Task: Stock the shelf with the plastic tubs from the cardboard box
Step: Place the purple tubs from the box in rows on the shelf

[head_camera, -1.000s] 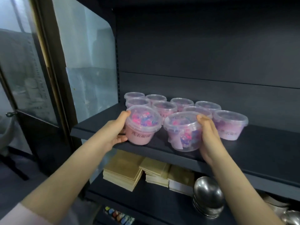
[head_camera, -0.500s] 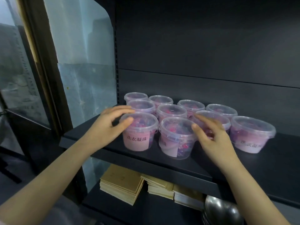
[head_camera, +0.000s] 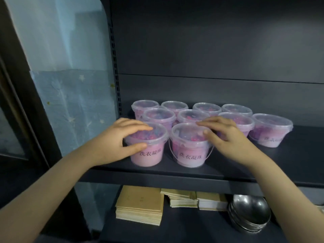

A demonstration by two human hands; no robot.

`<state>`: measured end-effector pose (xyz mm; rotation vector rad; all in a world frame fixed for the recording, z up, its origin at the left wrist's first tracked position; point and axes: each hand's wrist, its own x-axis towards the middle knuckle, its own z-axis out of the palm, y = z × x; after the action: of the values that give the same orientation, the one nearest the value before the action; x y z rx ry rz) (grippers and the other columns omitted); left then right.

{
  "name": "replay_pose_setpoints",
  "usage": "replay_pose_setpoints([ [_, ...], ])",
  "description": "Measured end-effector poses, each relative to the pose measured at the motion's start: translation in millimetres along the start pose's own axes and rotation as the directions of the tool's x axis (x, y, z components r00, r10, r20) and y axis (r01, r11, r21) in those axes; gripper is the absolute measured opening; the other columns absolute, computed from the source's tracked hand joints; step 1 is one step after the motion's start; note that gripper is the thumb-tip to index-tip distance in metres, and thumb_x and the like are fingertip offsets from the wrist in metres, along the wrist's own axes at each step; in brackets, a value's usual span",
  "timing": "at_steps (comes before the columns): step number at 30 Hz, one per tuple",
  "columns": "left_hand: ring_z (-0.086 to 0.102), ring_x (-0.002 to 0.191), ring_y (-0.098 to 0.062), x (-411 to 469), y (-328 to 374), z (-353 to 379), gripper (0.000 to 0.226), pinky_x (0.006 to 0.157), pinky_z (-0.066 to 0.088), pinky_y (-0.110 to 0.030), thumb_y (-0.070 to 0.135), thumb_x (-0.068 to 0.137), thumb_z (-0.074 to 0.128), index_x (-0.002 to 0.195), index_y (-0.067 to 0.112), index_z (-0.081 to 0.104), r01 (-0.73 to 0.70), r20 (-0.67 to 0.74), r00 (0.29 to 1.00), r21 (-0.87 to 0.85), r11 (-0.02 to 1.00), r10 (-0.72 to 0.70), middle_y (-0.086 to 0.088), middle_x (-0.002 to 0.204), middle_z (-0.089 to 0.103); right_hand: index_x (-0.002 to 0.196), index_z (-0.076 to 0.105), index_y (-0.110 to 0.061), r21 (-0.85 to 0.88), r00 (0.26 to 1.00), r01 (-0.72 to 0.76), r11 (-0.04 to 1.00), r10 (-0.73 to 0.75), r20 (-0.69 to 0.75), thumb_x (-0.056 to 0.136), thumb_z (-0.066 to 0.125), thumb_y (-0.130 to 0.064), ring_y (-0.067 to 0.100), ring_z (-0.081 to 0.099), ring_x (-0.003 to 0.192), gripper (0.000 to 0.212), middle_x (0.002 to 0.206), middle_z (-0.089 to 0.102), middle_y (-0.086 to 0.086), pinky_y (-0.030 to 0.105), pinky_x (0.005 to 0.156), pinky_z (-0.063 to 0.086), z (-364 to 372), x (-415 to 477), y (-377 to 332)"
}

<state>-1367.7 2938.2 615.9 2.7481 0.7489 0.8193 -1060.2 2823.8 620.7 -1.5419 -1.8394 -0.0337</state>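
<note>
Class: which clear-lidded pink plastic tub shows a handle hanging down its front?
The front pink tub under the right hand; only its clear handle hangs in view.

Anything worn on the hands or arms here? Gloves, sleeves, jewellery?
Nothing worn that shows. The left hand and right hand are bare: no gloves, rings, watch or bands. The left arm and right arm are uncovered to the frame edge, with no sleeve in view.
</note>
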Motion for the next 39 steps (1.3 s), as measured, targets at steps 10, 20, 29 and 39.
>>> replay_pose_setpoints([
  [10, 0.044, 0.123, -0.007, -5.3, -38.8, -13.6, 0.051, 0.109, 0.031, -0.030, 0.058, 0.077, 0.055, 0.122, 0.035, 0.061, -0.062, 0.004, 0.998, -0.064, 0.996, 0.062, 0.020, 0.126, 0.054, 0.108, 0.067, -0.031, -0.117, 0.986, -0.125, 0.985, 0.136, 0.094, 0.079, 0.069, -0.047, -0.008, 0.053, 0.109, 0.033, 0.117, 0.061, -0.020, 0.003, 0.090, 0.036, 18.3, -1.0, -44.7],
  [20, 0.039, 0.126, 0.010, -4.9, -62.0, -19.7, 0.041, 0.105, 0.025, -0.007, 0.039, 0.086, 0.063, 0.126, 0.030, 0.059, -0.100, 0.057, 0.992, -0.151, 0.984, 0.110, 0.021, 0.133, 0.053, 0.103, 0.065, -0.035, -0.063, 0.971, -0.213, 0.975, 0.219, 0.101, 0.080, 0.072, -0.038, -0.008, 0.051, 0.112, 0.024, 0.117, 0.059, -0.023, 0.020, 0.097, 0.040, 27.4, 8.2, -48.1],
  [29, 0.038, 0.128, 0.009, -8.7, -64.2, -17.0, 0.039, 0.110, 0.029, -0.020, 0.041, 0.086, 0.062, 0.125, 0.034, 0.059, -0.095, 0.035, 0.994, -0.146, 0.985, 0.101, 0.020, 0.134, 0.053, 0.095, 0.064, -0.037, 0.002, 0.941, -0.288, 0.958, 0.282, 0.186, 0.075, 0.074, -0.041, 0.002, 0.056, 0.109, 0.023, 0.111, 0.062, -0.025, 0.032, 0.097, 0.045, 20.3, 11.1, -52.0],
  [39, 0.046, 0.122, 0.004, -3.1, -65.2, -18.5, 0.037, 0.107, 0.037, -0.029, 0.043, 0.084, 0.062, 0.120, 0.038, 0.058, -0.051, 0.070, 0.996, -0.144, 0.988, 0.061, 0.024, 0.130, 0.053, 0.096, 0.059, -0.039, 0.005, 0.923, -0.336, 0.942, 0.328, 0.200, 0.080, 0.070, -0.035, -0.005, 0.049, 0.105, 0.019, 0.123, 0.053, -0.021, 0.025, 0.091, 0.035, 29.9, 19.5, -55.7],
])
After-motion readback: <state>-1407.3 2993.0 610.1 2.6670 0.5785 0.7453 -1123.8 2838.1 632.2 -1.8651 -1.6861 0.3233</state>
